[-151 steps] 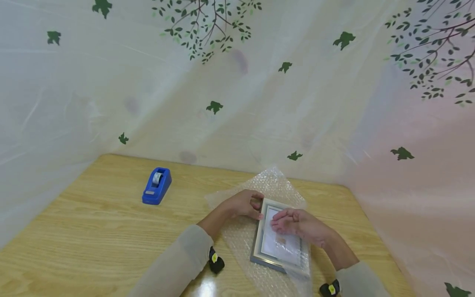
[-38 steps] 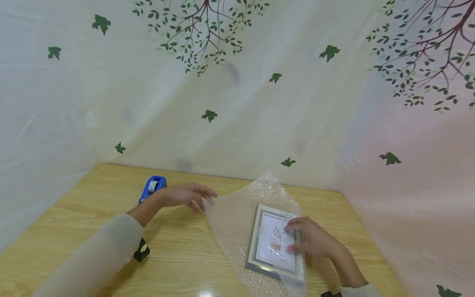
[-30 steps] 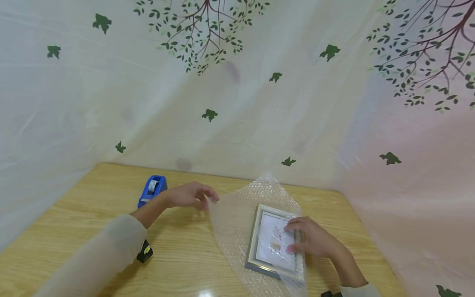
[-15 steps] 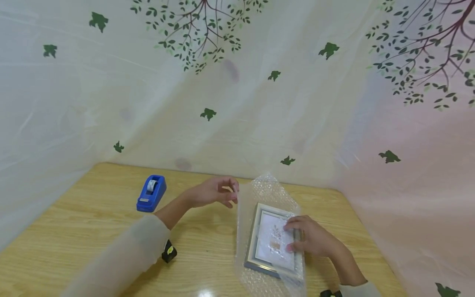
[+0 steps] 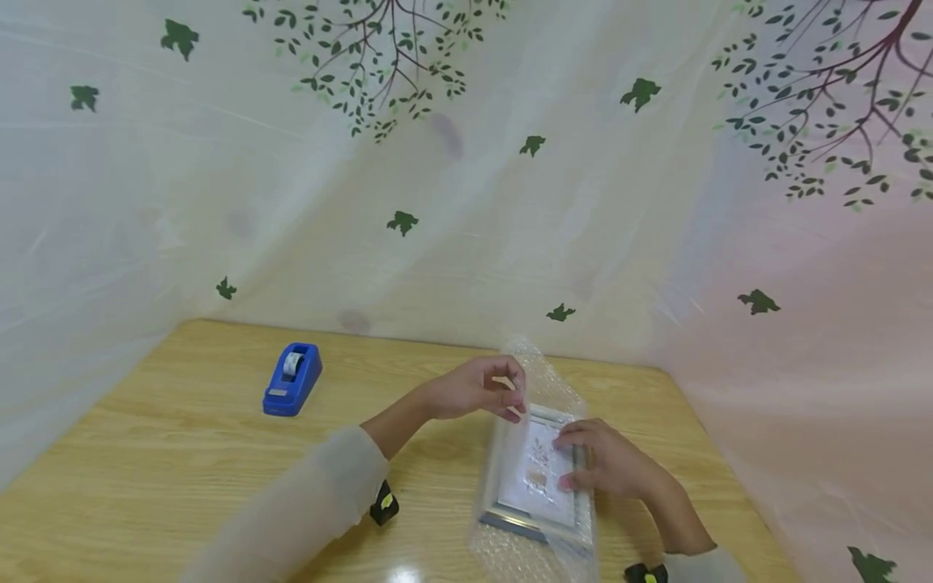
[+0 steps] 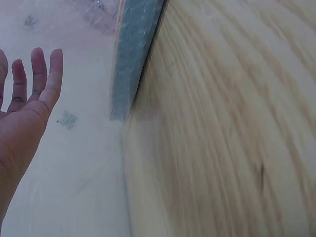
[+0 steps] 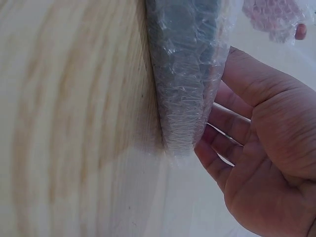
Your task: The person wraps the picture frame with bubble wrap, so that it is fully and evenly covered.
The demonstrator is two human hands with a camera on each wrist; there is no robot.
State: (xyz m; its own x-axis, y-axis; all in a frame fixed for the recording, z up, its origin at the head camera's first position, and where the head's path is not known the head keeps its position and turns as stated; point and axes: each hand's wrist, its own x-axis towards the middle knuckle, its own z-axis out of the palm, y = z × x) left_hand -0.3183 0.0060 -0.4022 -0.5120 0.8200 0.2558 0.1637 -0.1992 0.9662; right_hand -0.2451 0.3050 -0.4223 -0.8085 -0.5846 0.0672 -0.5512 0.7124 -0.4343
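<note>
A picture frame (image 5: 513, 520) with a pale border and a small printed picture lies face up on a sheet of bubble wrap (image 5: 541, 374). My left hand (image 5: 475, 390) pinches the sheet's left edge between thumb and fingers, raised over the upper left of the frame; the wrap there folds across the frame's left side. On the right, wrap covers the frame's edge, and my right hand (image 5: 612, 460) rests on it with thumb and fingers spread. The right wrist view shows those fingers against the wrapped side of the frame (image 7: 185, 29).
A blue tape dispenser (image 5: 293, 380) with a roll in it stands at the back left of the wooden table (image 5: 182, 453). A pale curtain (image 5: 328, 243) printed with leaves and branches hangs behind the table and along its sides.
My left hand moves from the frame out to the wrap's left edge, then carries that edge rightward over the frame. My right hand shifts to the frame's right side and stays there.
</note>
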